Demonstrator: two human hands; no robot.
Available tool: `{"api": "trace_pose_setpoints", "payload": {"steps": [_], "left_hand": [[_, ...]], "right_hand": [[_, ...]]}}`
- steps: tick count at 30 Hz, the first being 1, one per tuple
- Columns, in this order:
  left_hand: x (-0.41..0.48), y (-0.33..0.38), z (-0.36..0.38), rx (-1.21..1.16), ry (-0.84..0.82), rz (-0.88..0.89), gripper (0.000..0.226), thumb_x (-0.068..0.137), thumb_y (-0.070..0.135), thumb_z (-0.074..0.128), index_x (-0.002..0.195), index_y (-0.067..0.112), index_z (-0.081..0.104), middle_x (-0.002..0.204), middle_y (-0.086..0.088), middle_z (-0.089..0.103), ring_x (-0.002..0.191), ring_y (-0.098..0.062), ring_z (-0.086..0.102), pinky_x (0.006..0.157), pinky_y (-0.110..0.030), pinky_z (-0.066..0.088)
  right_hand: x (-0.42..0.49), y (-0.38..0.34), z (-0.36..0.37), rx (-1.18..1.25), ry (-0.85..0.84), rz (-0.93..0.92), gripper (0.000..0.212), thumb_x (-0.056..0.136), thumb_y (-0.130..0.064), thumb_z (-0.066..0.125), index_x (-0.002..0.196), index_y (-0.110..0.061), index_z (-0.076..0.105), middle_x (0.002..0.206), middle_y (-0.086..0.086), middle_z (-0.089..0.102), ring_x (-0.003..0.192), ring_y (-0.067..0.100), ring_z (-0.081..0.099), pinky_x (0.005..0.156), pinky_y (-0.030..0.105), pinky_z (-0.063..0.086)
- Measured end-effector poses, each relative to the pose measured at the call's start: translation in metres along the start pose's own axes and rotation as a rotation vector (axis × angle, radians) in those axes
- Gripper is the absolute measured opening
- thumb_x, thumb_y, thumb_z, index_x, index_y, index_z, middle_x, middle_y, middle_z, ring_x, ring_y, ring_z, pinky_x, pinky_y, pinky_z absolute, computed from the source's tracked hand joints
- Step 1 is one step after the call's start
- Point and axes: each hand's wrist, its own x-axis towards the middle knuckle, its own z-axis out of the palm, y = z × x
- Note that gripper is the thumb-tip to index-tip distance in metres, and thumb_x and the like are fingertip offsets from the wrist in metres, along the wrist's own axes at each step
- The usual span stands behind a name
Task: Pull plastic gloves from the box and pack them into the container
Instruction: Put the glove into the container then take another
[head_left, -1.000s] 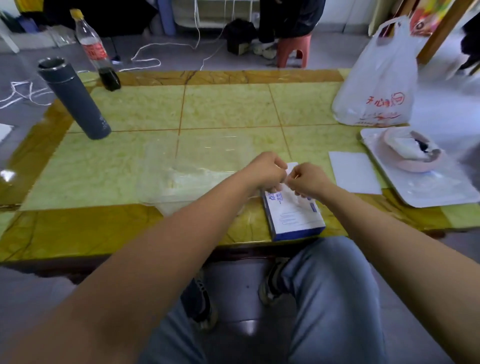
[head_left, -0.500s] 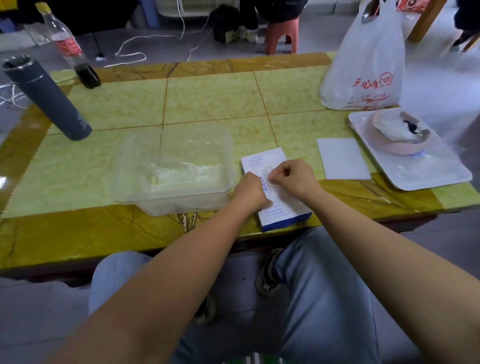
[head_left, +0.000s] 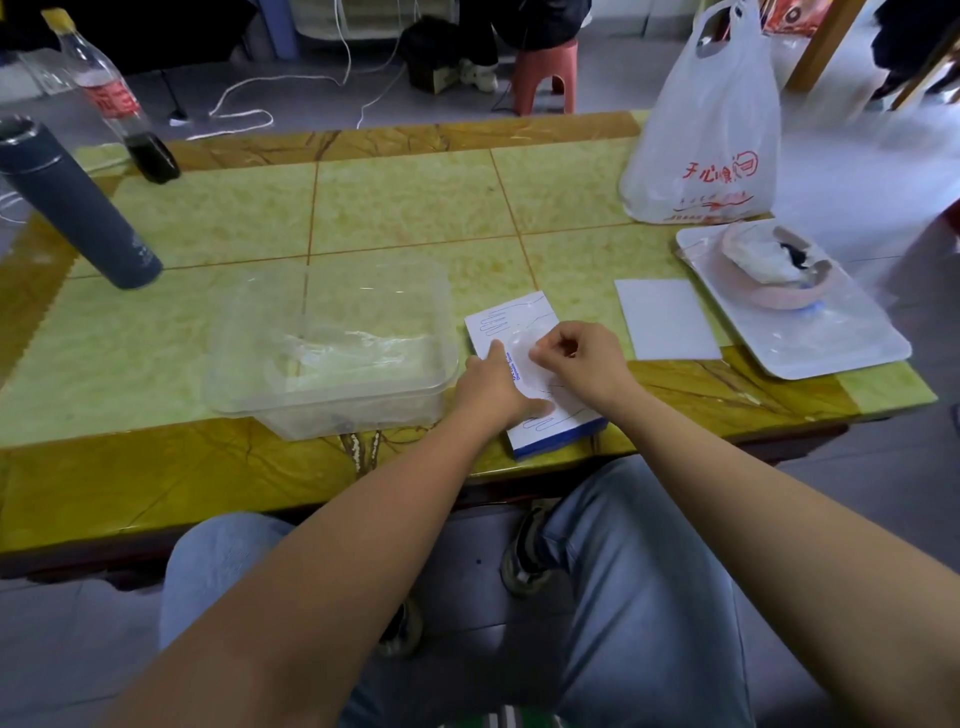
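From the head view, both bare forearms reach in over the near edge of the yellow-green tiled table (head_left: 395, 208). The white glove box (head_left: 524, 318) with a blue side lies flat near that edge, just right of the clear plastic container (head_left: 249, 332). The two look to be touching or very nearly so, but the left hand covers the spot.

The left hand (head_left: 488, 387) lies on the box, index finger straight along its left side and thumb flat on the lid. Its other fingers are hidden behind the knuckles. The right hand (head_left: 582, 358) is curled over the middle of the box, fingertips pinched on a thin clear plastic glove (head_left: 521, 339) at the opening. The film is so transparent I can barely trace its edge.

In the container, crumpled clear gloves (head_left: 358, 353) lie on the bottom; how many, I can't make out.

To the right, a white card (head_left: 666, 319) lies flat beside a white tray (head_left: 831, 348) holding a pink ring-shaped thing (head_left: 779, 301) with white stuffing, hard to identify. Behind them sits a white plastic bag (head_left: 711, 130) with red print. At far left stand a dark grey flask (head_left: 78, 208) and a cola bottle (head_left: 117, 104), its cap nearly cut off by the frame.
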Motion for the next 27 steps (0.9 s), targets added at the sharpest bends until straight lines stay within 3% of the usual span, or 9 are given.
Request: {"api": "trace_pose_setpoints", "payload": {"steps": [5, 11, 13, 15, 17, 19, 23, 27], "left_hand": [[0.0, 0.0, 0.001, 0.008, 0.006, 0.005, 0.115, 0.07, 0.051, 0.079, 0.154, 0.019, 0.008, 0.148, -0.011, 0.031, 0.128, -0.027, 0.045, 0.09, -0.034, 0.043], [0.001, 0.0, -0.002, 0.018, 0.001, 0.025, 0.11, 0.07, 0.05, 0.08, 0.152, 0.017, 0.014, 0.144, -0.01, 0.035, 0.125, -0.026, 0.047, 0.08, -0.031, 0.041], [0.0, 0.002, -0.002, 0.03, 0.002, 0.024, 0.11, 0.07, 0.051, 0.08, 0.151, 0.017, 0.015, 0.144, -0.01, 0.035, 0.125, -0.026, 0.046, 0.083, -0.033, 0.043], [0.0, 0.002, 0.0, 0.034, 0.009, 0.023, 0.106, 0.07, 0.051, 0.08, 0.149, 0.017, 0.018, 0.142, -0.01, 0.036, 0.123, -0.027, 0.047, 0.084, -0.034, 0.044], [0.0, 0.003, 0.002, 0.029, 0.016, 0.026, 0.103, 0.07, 0.051, 0.08, 0.147, 0.017, 0.021, 0.14, -0.01, 0.037, 0.121, -0.028, 0.049, 0.08, -0.033, 0.043], [0.0, 0.004, 0.002, 0.033, 0.014, 0.023, 0.104, 0.069, 0.051, 0.08, 0.148, 0.016, 0.02, 0.14, -0.011, 0.037, 0.121, -0.029, 0.049, 0.081, -0.034, 0.043], [0.001, 0.004, 0.001, 0.038, 0.01, 0.013, 0.107, 0.071, 0.05, 0.08, 0.15, 0.016, 0.016, 0.143, -0.011, 0.035, 0.125, -0.028, 0.046, 0.084, -0.033, 0.042], [0.0, 0.003, 0.002, 0.026, 0.008, 0.02, 0.111, 0.07, 0.05, 0.08, 0.152, 0.016, 0.013, 0.145, -0.011, 0.033, 0.126, -0.028, 0.045, 0.087, -0.034, 0.043]], "right_hand": [[-0.005, 0.013, 0.0, 0.161, 0.121, 0.009, 0.007, 0.087, -0.013, 0.069, 0.086, -0.006, 0.068, 0.075, -0.003, 0.063, 0.07, 0.009, 0.055, 0.065, 0.011, 0.044], [0.006, -0.001, -0.007, 0.27, 0.161, -0.001, 0.008, 0.086, -0.017, 0.069, 0.084, -0.009, 0.068, 0.072, -0.003, 0.06, 0.07, 0.012, 0.054, 0.07, 0.028, 0.047], [0.009, 0.0, -0.006, 0.285, 0.149, 0.025, 0.015, 0.087, -0.022, 0.069, 0.091, -0.008, 0.066, 0.078, 0.002, 0.06, 0.073, 0.014, 0.055, 0.071, 0.031, 0.048], [0.007, 0.006, -0.004, 0.232, 0.056, 0.163, 0.034, 0.082, -0.034, 0.074, 0.101, -0.011, 0.058, 0.087, 0.001, 0.058, 0.077, 0.016, 0.057, 0.073, 0.033, 0.049], [0.003, 0.012, -0.003, -0.007, -0.078, 0.256, 0.042, 0.075, -0.036, 0.08, 0.095, -0.011, 0.052, 0.08, -0.001, 0.053, 0.07, 0.015, 0.052, 0.065, 0.029, 0.044], [0.004, 0.01, -0.003, -0.156, -0.083, 0.201, 0.031, 0.077, -0.027, 0.078, 0.077, -0.009, 0.053, 0.069, 0.003, 0.05, 0.064, 0.019, 0.046, 0.062, 0.031, 0.037], [0.0, 0.004, -0.006, 0.008, 0.092, 0.026, 0.031, 0.083, -0.019, 0.071, 0.065, -0.013, 0.047, 0.068, 0.005, 0.051, 0.066, 0.017, 0.046, 0.064, 0.032, 0.039], [-0.011, 0.007, 0.0, 0.198, 0.226, 0.004, 0.033, 0.086, -0.015, 0.069, 0.065, -0.019, 0.043, 0.066, 0.0, 0.048, 0.064, 0.015, 0.045, 0.062, 0.026, 0.039]]}}
